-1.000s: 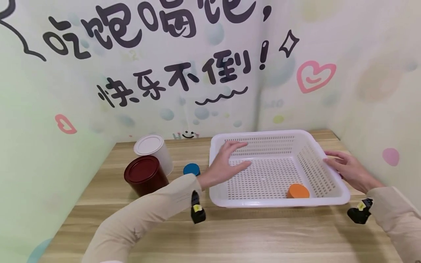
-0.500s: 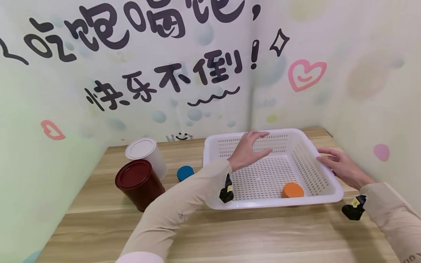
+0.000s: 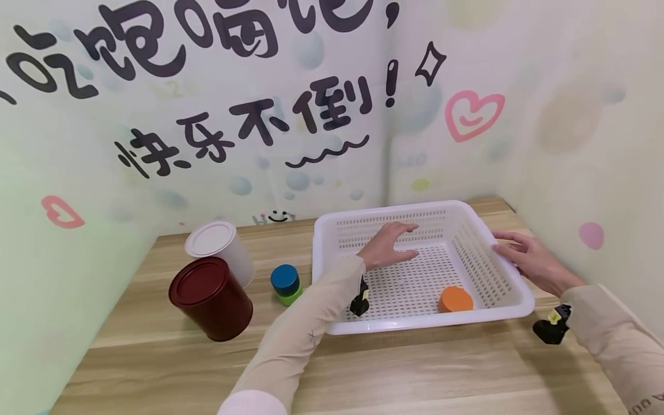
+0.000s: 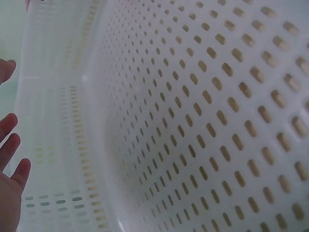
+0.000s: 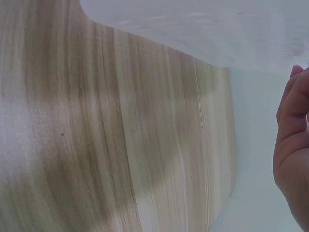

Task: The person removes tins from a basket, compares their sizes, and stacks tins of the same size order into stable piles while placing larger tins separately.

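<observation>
My left hand [image 3: 388, 248] reaches over the white plastic basket [image 3: 410, 327], thumb and fingers spread apart with nothing between them. In the left wrist view its fingers [image 4: 8, 145] show at the left edge, in front of the basket's perforated wall. At the outer edge of the basket's right rim, my right hand [image 3: 536, 262] touches with its thumb and fingertips. The right wrist view shows this hand [image 5: 294, 140] with bent fingers close to the basket's outer side. Inside the basket, near its front right corner, lies an orange round block [image 3: 455, 299].
Left of the basket stands a small blue cylinder [image 3: 285, 278] over a green one [image 3: 290, 297], partly behind the left sleeve. A dark red lidded can [image 3: 210, 297] and a white lidded can [image 3: 220, 249] stand farther left. Walls border the wooden table [image 3: 415, 369] behind and on both sides.
My left hand has moved right, farther over the basket, and its sleeve now uncovers the green cylinder. My right hand stays at the rim. The view has shifted, so everything sits farther left.
</observation>
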